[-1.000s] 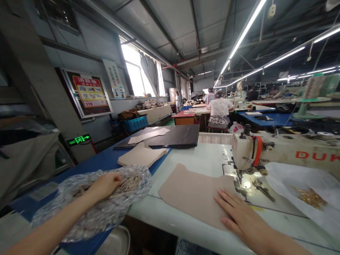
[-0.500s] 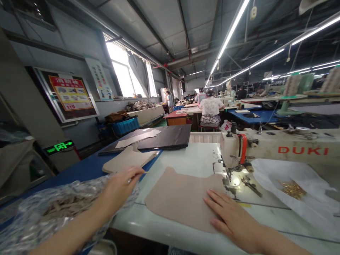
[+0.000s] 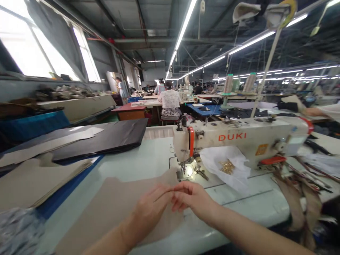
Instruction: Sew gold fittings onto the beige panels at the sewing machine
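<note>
My left hand (image 3: 148, 209) and my right hand (image 3: 192, 200) meet at the fingertips just in front of the sewing machine needle area. Both have curled, closed fingers, partly blurred; anything pinched between them is too small or hidden to make out. Under and beside them a flat beige panel (image 3: 117, 194) with a curved edge lies on the pale green table (image 3: 148, 150). Its far right corner reaches close to the presser foot of the white DUKI sewing machine (image 3: 209, 136).
Gold-coloured small metal parts (image 3: 227, 166) sit on white sheeting (image 3: 239, 159) beside the needle. Stacked beige panels (image 3: 23, 180) and a dark folded sheet (image 3: 124, 138) lie left. Brown straps (image 3: 289, 205) hang at the right edge. A person (image 3: 170, 99) sits ahead.
My left hand, which pinched a small thin piece near the plastic bag, has moved right to meet my right hand. My right hand has lifted off the panel. The view has turned right.
</note>
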